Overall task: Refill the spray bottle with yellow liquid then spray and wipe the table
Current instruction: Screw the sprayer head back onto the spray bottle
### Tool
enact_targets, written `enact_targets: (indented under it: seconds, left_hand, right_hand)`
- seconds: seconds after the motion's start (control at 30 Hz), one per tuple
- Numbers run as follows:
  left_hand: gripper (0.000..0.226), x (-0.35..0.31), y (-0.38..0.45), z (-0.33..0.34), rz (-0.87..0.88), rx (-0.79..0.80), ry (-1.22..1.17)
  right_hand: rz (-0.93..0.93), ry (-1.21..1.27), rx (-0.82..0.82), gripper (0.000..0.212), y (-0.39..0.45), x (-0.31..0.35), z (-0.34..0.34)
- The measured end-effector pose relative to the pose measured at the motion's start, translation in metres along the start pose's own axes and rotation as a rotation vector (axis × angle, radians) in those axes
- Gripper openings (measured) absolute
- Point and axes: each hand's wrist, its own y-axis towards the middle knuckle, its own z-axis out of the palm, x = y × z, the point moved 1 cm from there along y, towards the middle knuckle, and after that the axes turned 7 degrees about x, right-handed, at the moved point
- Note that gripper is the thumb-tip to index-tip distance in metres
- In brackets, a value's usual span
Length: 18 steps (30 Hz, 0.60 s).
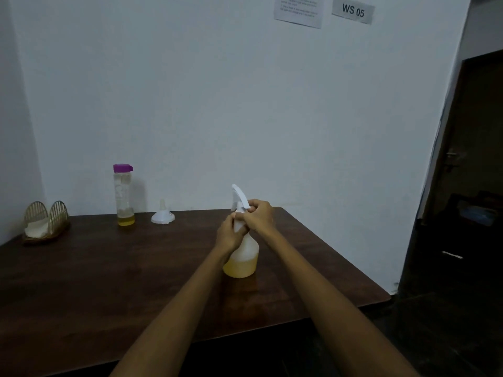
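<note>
- A dark wooden counter [109, 268] stands against a pale wall, seen from above and behind 2 bare forearms reaching forward.
- A translucent spray bottle [242, 257] stands upright near the middle of the counter, its lower part filled with yellow liquid.
- The left hand [228, 235] curls around the bottle's neck, gripping it.
- The right hand [258, 216] curls around the base of the white trigger head [239, 197], just above the left hand; the 2 hands touch.
- The trigger head's nozzle points up and to the left.
- Towards the back left, a tall clear bottle with a purple cap [123, 194] stands upright, with a little yellow liquid at its bottom.
- Just to its right, a white funnel [162, 215] sits wide end down, spout up.
- At the far left, a wicker holder [46, 221] contains white napkins.
- On the wall, a sign [353, 10] reads "WS 05", beside a printed sheet [298, 9] too small to read.
- A dark doorway [468, 172] lies to the right.
</note>
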Motion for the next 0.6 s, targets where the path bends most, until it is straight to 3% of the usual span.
enact_targets:
  seconds: [0.1, 0.17, 0.33, 0.5, 0.6]
  left_hand:
    - [0.035, 0.0, 0.006, -0.02, -0.001, 0.284, -0.045]
    - [0.034, 0.001, 0.008, -0.026, -0.016, 0.338, -0.051]
    - [0.034, 0.003, 0.003, -0.013, 0.013, 0.175, -0.079]
    - [0.033, 0.002, 0.001, -0.004, 0.014, 0.026, -0.053]
    - [0.032, 0.001, -0.001, -0.002, 0.016, 0.002, -0.063]
  right_hand:
    - [0.014, 0.004, 0.11, 0.014, 0.005, 0.001, -0.01]
    - [0.053, 0.029, 0.174, 0.01, 0.007, 0.004, -0.016]
    - [0.107, 0.042, 0.195, 0.014, 0.011, 0.008, -0.021]
    - [0.111, 0.045, 0.052, 0.027, 0.006, 0.009, -0.012]
    - [0.096, 0.03, -0.012, 0.02, 0.005, 0.009, -0.008]
